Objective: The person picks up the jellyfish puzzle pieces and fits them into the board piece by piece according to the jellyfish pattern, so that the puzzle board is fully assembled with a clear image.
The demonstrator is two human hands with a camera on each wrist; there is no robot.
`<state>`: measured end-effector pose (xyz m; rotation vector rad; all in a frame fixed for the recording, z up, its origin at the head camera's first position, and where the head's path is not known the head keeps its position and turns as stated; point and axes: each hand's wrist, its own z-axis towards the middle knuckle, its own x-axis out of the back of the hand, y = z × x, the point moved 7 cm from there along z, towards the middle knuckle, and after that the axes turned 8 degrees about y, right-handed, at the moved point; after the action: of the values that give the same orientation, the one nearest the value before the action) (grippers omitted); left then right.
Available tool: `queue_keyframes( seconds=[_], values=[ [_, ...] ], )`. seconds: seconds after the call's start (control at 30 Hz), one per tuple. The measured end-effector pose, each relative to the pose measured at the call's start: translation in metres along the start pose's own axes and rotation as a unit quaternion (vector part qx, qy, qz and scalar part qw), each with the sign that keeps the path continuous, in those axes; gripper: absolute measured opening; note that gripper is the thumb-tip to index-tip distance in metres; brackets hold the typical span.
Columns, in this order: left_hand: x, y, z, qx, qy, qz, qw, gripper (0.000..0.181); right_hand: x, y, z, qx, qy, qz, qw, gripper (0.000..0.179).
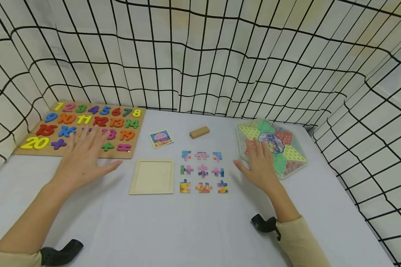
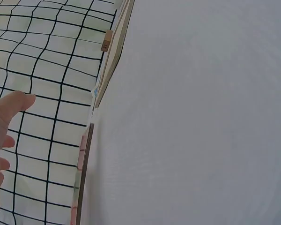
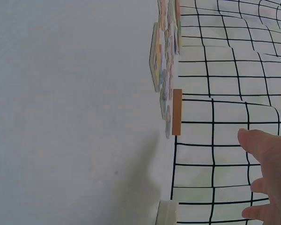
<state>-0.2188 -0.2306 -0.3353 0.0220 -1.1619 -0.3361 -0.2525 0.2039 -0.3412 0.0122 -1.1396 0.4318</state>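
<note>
Tray edges: I see the wooden tray (image 1: 152,177) lying flat, its raised rim showing on all 4 sides; just beside its right rim are 9 puzzle pieces (image 1: 202,171), set apart in 3 rows of 3.
Open room: the white cloth (image 1: 187,226) stretches from the tray's near rim toward the person; another strip of it separates the pieces from the plastic box (image 1: 287,155), well to the tray's right.
Number board (image 1: 115,154): left of the tray and farther back, its closest corner near the tray's far left corner.
Beyond the tray: a picture card (image 1: 161,138), and to the right of it a wooden block (image 1: 199,132).
Room: a black net (image 1: 187,55) before pale sheets rises behind the tray and at both sides.
Left hand (image 1: 81,159): raised above the number board, left of the tray; fingers straight, slightly spread, thumb stretched traywards.
Right hand (image 1: 258,163): raised above the box's near left part, to the tray's right; fingers lightly spread, thumb pointing out toward the pieces.
</note>
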Motion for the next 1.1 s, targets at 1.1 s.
queue_keyframes(
  seconds=[1.1],
  values=[
    [-0.038,0.025,-0.017,-0.057,-0.021,-0.134,0.9891,0.079,-0.034,-0.086,0.034,0.091,-0.021,0.074,0.9928,0.053]
  ],
)
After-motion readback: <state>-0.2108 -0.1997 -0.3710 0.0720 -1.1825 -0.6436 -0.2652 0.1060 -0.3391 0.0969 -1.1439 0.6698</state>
